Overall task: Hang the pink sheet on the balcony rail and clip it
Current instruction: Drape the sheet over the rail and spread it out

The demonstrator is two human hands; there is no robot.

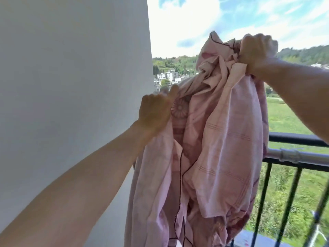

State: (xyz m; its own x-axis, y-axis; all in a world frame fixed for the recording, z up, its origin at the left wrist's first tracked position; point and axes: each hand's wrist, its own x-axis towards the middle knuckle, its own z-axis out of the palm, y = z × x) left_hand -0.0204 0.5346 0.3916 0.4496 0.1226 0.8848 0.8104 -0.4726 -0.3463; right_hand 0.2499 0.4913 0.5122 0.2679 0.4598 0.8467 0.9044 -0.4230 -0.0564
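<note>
So both hands hold the pink sheet (213, 139) up bunched above the black rail (295, 139): right hand (256, 50) fisted around the top wad, left hand (156, 111) pinching an edge lower down. White wall (71, 86) on the left, green fields and hills beyond, silver pole (292, 155) along the rail

1. The pink sheet (222, 139) is thin woven cloth, matt and creased, with faint woven stripes, a printed flower motif and dark stitched edging.
2. The balcony rail (295, 139) looks like black painted metal, smooth with a slight sheen.
3. The silver pole (302, 155) beside it is bare metal, glossy.
4. The wall (71, 86) is matt white plaster, finely textured.
</note>
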